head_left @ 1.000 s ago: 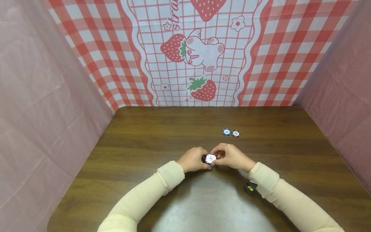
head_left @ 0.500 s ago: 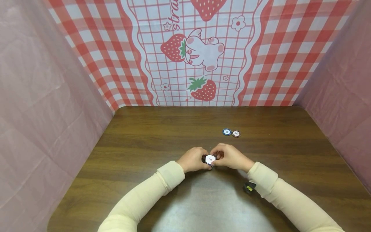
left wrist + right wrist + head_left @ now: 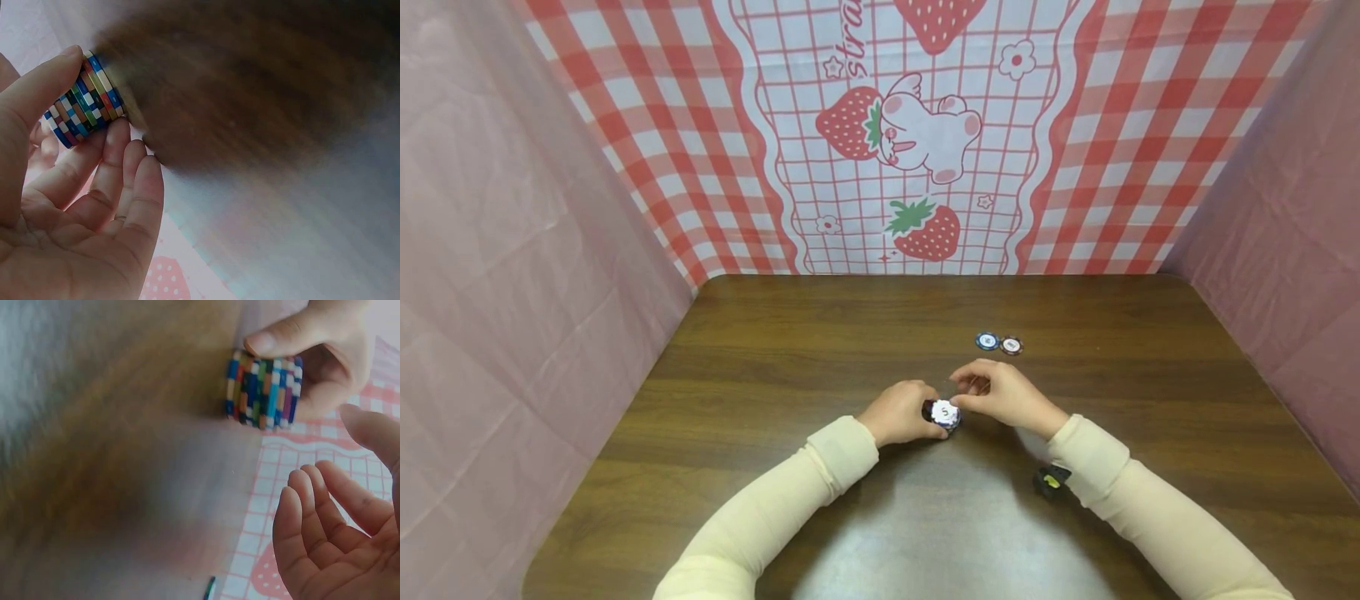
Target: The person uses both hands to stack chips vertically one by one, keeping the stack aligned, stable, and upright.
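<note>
A stack of poker chips (image 3: 945,413) stands on the wooden table, its white top chip marked with what looks like a 5. My left hand (image 3: 898,413) grips the stack from the left, thumb on the near side and fingers round the far side. Seen from the left wrist, the chip stack (image 3: 87,100) shows mixed striped edges in blue, white, green and red. My right hand (image 3: 1002,397) is just right of the stack. In the right wrist view the right hand (image 3: 331,531) is apart from the chips, fingers loosely bent with nothing between them.
Beyond the hands lie a blue chip (image 3: 987,341) and a darker-rimmed chip (image 3: 1012,345), flat and side by side. A small black object with a yellow-green patch (image 3: 1051,481) is below the right cuff. A checked strawberry cloth (image 3: 925,150) hangs behind the table (image 3: 760,333).
My right hand has let go of the chip stack and moved slightly right and away from it. The left hand keeps its grip in the same place.
</note>
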Demonstrator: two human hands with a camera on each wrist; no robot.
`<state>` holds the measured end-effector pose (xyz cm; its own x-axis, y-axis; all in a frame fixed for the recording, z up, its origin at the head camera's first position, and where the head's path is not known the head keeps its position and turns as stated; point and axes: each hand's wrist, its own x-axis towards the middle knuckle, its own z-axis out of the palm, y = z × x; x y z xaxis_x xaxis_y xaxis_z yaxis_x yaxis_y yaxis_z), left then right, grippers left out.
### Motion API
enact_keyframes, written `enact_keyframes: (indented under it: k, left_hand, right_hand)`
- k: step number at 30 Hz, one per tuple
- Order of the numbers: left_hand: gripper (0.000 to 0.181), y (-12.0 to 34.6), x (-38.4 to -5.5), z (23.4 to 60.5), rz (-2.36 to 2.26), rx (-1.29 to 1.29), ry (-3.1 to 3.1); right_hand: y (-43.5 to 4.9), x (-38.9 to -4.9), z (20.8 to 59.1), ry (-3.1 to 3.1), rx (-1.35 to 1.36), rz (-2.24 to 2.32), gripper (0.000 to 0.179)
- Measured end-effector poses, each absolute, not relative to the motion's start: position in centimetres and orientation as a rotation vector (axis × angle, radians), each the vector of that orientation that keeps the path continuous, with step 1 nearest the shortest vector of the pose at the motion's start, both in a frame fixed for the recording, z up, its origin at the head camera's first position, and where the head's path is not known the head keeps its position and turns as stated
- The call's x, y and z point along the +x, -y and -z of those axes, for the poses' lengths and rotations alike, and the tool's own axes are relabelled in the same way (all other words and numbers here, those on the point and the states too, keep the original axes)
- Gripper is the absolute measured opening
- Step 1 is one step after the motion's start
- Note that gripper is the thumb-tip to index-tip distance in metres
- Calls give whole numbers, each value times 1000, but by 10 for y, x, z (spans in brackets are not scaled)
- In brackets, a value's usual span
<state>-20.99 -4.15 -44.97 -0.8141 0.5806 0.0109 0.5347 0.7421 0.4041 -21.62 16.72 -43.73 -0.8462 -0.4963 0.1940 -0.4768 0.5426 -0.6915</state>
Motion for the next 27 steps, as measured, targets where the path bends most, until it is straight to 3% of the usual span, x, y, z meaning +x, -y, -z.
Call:
enact_keyframes:
  k: [19,27]
  left_hand:
    - [41,41,-210,450,-578,897,-2838]
    - [41,41,-209,451,-572,915,-2843]
  right_hand:
    - [-208,-250,427,-2826,-465,1430,53]
    - [-226,-267,435,-2886,-362,1417,53]
